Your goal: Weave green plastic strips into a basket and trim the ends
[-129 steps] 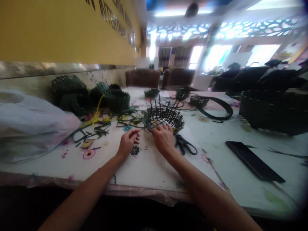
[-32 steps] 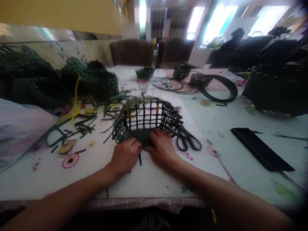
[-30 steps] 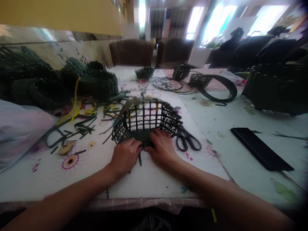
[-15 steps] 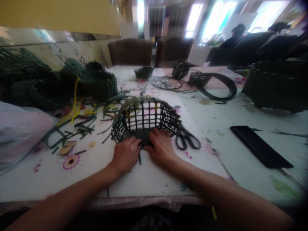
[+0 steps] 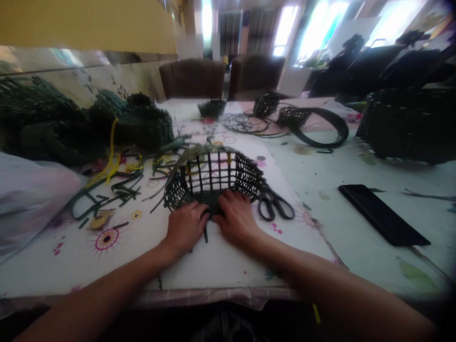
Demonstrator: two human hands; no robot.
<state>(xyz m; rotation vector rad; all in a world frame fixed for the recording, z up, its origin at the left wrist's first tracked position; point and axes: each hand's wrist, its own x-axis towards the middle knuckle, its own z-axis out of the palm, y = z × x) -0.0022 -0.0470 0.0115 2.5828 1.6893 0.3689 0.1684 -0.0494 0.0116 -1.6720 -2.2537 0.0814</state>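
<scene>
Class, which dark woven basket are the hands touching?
The openwork basket beside the scissors: left hand and right hand hold its near edge. No hand touches the others.

Left fingers [image 5: 198, 209] on basket [image 5: 210, 196] — right fingers [image 5: 233, 197] too; scissors [image 5: 270, 192] beside

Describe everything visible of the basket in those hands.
The basket is dark, woven from plastic-looking strips: an open grid with yellow bits across its middle, denser weaving at both sides. Loose strip ends stick out at left. It rests on the patterned tablecloth, left hand and right hand holding its near edge, scissors by its right side.
</scene>
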